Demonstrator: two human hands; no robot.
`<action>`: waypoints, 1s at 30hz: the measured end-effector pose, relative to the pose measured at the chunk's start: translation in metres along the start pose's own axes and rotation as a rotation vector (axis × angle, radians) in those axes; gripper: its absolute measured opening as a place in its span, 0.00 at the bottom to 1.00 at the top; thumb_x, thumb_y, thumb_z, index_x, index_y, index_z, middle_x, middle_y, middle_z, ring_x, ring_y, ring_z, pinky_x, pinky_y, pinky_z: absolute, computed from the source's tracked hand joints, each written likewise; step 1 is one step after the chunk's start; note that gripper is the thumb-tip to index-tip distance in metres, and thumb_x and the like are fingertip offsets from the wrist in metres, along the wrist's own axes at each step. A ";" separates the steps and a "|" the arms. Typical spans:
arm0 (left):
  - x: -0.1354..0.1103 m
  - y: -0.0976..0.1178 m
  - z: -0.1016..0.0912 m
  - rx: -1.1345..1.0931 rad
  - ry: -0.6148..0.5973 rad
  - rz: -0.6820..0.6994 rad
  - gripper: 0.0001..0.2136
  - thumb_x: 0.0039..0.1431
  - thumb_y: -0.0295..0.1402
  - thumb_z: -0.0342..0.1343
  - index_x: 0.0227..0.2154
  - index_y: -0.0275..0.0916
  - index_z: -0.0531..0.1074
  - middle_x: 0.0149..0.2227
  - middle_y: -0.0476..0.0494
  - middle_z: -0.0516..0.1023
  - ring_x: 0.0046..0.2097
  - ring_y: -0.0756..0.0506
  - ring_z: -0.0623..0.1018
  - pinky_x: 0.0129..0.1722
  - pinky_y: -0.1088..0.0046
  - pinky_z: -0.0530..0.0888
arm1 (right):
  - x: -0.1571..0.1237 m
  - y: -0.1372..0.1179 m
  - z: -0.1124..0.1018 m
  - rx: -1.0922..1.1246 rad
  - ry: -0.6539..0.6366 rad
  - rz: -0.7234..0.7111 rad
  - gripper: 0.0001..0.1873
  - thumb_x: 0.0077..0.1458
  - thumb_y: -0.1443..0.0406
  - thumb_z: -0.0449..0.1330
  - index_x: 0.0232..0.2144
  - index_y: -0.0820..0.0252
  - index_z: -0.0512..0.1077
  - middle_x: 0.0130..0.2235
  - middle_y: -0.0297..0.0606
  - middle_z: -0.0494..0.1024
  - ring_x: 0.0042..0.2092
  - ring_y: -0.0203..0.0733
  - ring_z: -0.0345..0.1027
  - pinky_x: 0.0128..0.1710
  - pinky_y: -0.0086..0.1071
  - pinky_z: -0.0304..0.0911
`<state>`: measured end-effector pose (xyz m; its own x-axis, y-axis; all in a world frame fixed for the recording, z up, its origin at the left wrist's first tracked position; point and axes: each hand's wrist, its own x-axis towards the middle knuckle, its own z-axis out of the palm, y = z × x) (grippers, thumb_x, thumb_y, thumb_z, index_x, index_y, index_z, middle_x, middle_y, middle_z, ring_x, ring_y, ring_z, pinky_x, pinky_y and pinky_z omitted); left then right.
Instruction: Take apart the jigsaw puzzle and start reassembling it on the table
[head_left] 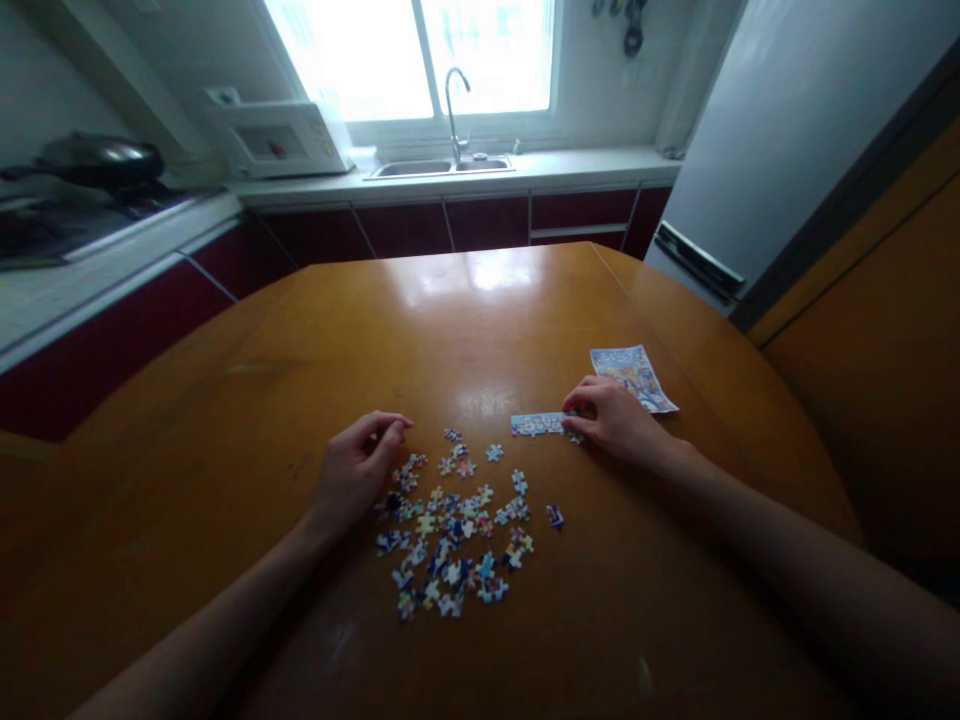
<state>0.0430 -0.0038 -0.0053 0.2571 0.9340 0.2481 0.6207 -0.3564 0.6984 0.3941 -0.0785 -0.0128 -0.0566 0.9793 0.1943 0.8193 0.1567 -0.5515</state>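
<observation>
My right hand (607,415) pinches a small jigsaw piece (575,436) at the right end of a joined strip of puzzle (536,424). Its fingertips cover that end of the strip, so how the piece sits there is partly hidden. A loose, spread-out heap of jigsaw pieces (454,520) lies on the table between my forearms. My left hand (360,465) rests at the left edge of this heap, fingers curled and thumb against the index finger, with nothing visible in it. Behind my right hand lies a printed picture sheet (636,378), partly covered by the hand.
The wooden table (247,370) has a rounded, angled edge. One dark piece (555,516) lies apart, right of the heap. Beyond stand a counter with a sink (420,169) and tap, a white microwave (285,140), a pan (101,160) on the stove, and a fridge (780,130).
</observation>
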 end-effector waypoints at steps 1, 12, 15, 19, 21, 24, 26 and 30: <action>0.000 0.000 0.000 0.001 -0.002 -0.001 0.14 0.61 0.43 0.53 0.35 0.39 0.77 0.32 0.47 0.80 0.31 0.47 0.77 0.31 0.74 0.70 | 0.000 0.000 0.000 0.004 0.002 -0.005 0.02 0.55 0.65 0.66 0.31 0.58 0.78 0.35 0.40 0.77 0.38 0.42 0.69 0.41 0.39 0.64; -0.001 0.000 0.000 0.005 0.004 -0.008 0.13 0.60 0.43 0.53 0.34 0.40 0.77 0.31 0.48 0.80 0.31 0.47 0.77 0.30 0.74 0.71 | -0.001 0.001 -0.001 0.022 0.019 -0.013 0.03 0.56 0.66 0.63 0.32 0.57 0.79 0.36 0.41 0.78 0.38 0.43 0.70 0.41 0.39 0.65; 0.000 0.001 0.000 0.002 0.003 -0.005 0.13 0.60 0.43 0.53 0.34 0.40 0.77 0.31 0.48 0.80 0.30 0.47 0.76 0.30 0.74 0.71 | -0.001 0.000 0.001 0.011 0.027 -0.006 0.01 0.54 0.66 0.66 0.31 0.57 0.79 0.36 0.40 0.77 0.39 0.43 0.70 0.42 0.39 0.64; 0.000 -0.002 0.000 0.006 0.000 -0.007 0.14 0.60 0.43 0.53 0.35 0.39 0.77 0.31 0.48 0.80 0.30 0.47 0.77 0.30 0.75 0.71 | 0.000 -0.001 0.002 0.029 0.039 -0.010 0.01 0.53 0.66 0.66 0.31 0.58 0.78 0.35 0.39 0.77 0.37 0.41 0.70 0.40 0.38 0.64; 0.000 -0.003 0.000 0.016 -0.001 -0.007 0.14 0.61 0.43 0.53 0.35 0.40 0.77 0.31 0.48 0.80 0.30 0.47 0.76 0.30 0.75 0.71 | 0.000 -0.001 0.002 0.034 0.051 -0.021 0.01 0.53 0.66 0.66 0.32 0.58 0.78 0.35 0.39 0.77 0.37 0.41 0.69 0.40 0.37 0.64; 0.000 -0.002 0.000 0.017 0.001 0.000 0.14 0.60 0.44 0.53 0.34 0.40 0.77 0.32 0.48 0.80 0.31 0.47 0.77 0.31 0.75 0.71 | 0.001 0.000 0.001 0.035 0.071 -0.045 0.02 0.55 0.67 0.65 0.30 0.58 0.78 0.36 0.39 0.77 0.39 0.42 0.70 0.41 0.37 0.64; 0.001 0.001 0.000 0.014 0.003 -0.007 0.14 0.60 0.44 0.53 0.34 0.40 0.77 0.32 0.48 0.80 0.31 0.47 0.77 0.30 0.75 0.71 | 0.001 -0.001 0.000 0.035 0.102 -0.042 0.04 0.56 0.67 0.63 0.30 0.58 0.78 0.36 0.40 0.77 0.40 0.42 0.70 0.43 0.38 0.64; 0.001 0.005 -0.001 0.013 0.013 -0.034 0.15 0.59 0.45 0.53 0.34 0.40 0.77 0.30 0.48 0.80 0.29 0.47 0.76 0.28 0.75 0.70 | -0.003 -0.010 0.002 0.016 0.141 -0.027 0.05 0.58 0.70 0.61 0.32 0.58 0.77 0.37 0.40 0.77 0.41 0.43 0.69 0.44 0.38 0.64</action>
<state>0.0456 -0.0044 -0.0014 0.2261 0.9459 0.2326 0.6385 -0.3243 0.6980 0.3844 -0.0833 -0.0097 0.0035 0.9472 0.3206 0.8092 0.1856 -0.5575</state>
